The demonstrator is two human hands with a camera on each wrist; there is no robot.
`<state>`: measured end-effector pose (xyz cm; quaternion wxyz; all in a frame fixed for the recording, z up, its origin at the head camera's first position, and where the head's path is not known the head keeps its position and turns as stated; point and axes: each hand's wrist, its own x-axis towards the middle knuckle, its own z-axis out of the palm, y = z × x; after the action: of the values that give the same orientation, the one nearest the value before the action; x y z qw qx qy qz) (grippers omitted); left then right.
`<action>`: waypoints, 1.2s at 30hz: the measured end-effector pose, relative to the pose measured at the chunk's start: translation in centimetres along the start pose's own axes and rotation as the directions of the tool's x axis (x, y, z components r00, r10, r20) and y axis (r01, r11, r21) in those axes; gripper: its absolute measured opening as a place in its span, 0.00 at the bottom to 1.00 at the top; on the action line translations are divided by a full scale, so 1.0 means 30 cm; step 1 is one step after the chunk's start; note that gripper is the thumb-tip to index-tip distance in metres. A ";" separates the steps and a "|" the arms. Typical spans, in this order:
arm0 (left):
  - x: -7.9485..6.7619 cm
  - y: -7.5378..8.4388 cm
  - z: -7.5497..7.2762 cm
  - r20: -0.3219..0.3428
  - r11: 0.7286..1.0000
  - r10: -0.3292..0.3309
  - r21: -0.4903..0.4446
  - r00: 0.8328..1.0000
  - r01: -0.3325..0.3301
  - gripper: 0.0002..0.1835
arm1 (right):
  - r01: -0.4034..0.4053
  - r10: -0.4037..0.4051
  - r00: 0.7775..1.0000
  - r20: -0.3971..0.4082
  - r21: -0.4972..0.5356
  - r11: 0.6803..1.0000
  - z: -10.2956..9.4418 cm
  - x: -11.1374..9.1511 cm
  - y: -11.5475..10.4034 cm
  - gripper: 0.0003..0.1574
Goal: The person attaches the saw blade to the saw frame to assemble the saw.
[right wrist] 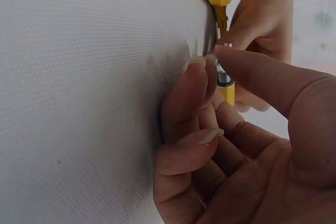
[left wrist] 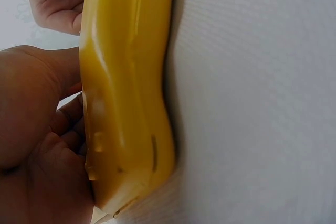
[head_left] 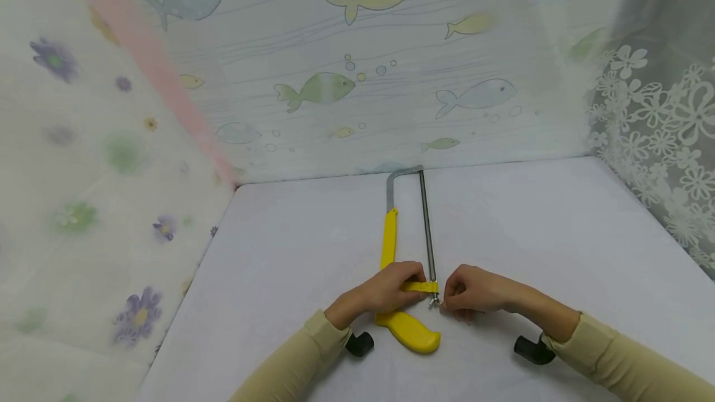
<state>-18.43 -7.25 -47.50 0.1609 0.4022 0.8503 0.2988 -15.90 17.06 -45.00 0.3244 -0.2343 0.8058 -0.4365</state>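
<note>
A hacksaw [head_left: 388, 241] with a grey front bow and a yellow handle [head_left: 412, 332] lies on the white table, its blade side [head_left: 427, 228] to the right. My left hand [head_left: 385, 290] grips the frame around the yellow crosspiece [head_left: 420, 287], thumb and fingers on either side. In the left wrist view the yellow handle [left wrist: 126, 77] fills the middle, beside the palm. At the crosspiece's end sits a metal wing nut [head_left: 434, 302]. My right hand [head_left: 480, 290] pinches the wing nut [right wrist: 224, 77] between thumb and index fingertip, other fingers curled below.
The white table [head_left: 279, 253] meets a fish-print curtain [head_left: 251, 48] at the back. A flower-print curtain [head_left: 72, 160] hangs at the left and a lace one [head_left: 659, 110] at the right. Black wrist mounts [head_left: 360, 344] show under both sleeves.
</note>
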 end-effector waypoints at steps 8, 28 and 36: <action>0.002 -0.010 0.008 -0.009 1.000 0.018 0.016 1.000 -0.018 0.05 | 0.010 -0.010 1.000 0.021 0.000 1.000 0.002 0.003 -0.012 0.11; -0.002 -0.008 0.007 -0.004 1.000 0.004 0.007 1.000 -0.004 0.05 | -0.038 0.038 0.999 0.001 0.021 0.999 0.024 0.017 -0.030 0.28; -0.003 -0.012 0.008 -0.007 1.000 0.011 0.006 1.000 -0.011 0.05 | -0.033 0.033 0.999 0.006 0.015 0.999 0.021 0.016 -0.029 0.27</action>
<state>-18.46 -7.41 -47.92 0.1549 0.4065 0.8495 0.2984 -15.68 15.95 -44.69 0.3357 -0.2196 0.8053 -0.4365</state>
